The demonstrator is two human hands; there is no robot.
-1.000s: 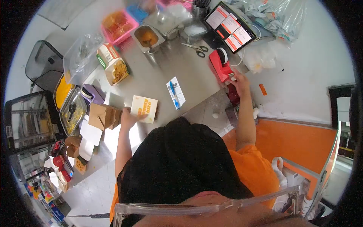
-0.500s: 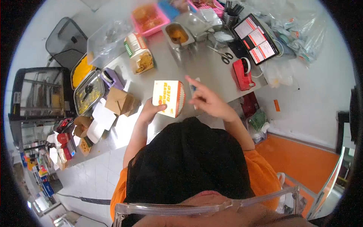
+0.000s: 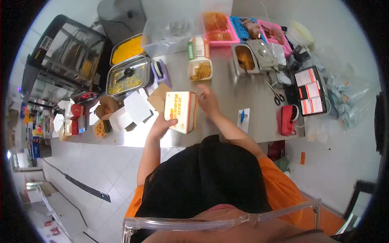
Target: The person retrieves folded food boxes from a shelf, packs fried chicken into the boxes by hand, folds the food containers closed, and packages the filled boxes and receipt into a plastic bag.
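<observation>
So the printed carton (image 3: pixel 181 112) is up off the steel counter (image 3: pixel 227 97), right in front of the person's black top (image 3: pixel 202 174), and the left hand (image 3: pixel 163 124) has a firm grasp on it — thumb across the printed face, the other fingers tucked out of sight. The right hand (image 3: pixel 208 103) is just beside the carton's other side, loosely open with the index finger stretched out (too blurry to tell if anything thin is stuck to the fingertips). A brown box (image 3: pixel 159 96) peeks out behind the carton, and some opened white cartons (image 3: pixel 137 107) sit over to the left. Farther back there's an open food carton (image 3: pixel 200 71) with crispy-looking brown stuff in it, with a purple tape dispenser (image 3: pixel 164 73) near it on the left. A metal tray (image 3: pixel 139 83) with yellow bits and a black spoon (image 3: pixel 128 73) is left of that. Off to the right, a blue pen (image 3: pixel 242 116) lies on a white slip (image 3: pixel 244 126) — then come the scissors (image 3: pixel 277 96), a red tape dispenser (image 3: pixel 287 121) and a propped-up tablet (image 3: pixel 310 91). At the back, a steel pan (image 3: pixel 245 59) of orange-brown sauce stands near a pink basket (image 3: pixel 226 40).
</observation>
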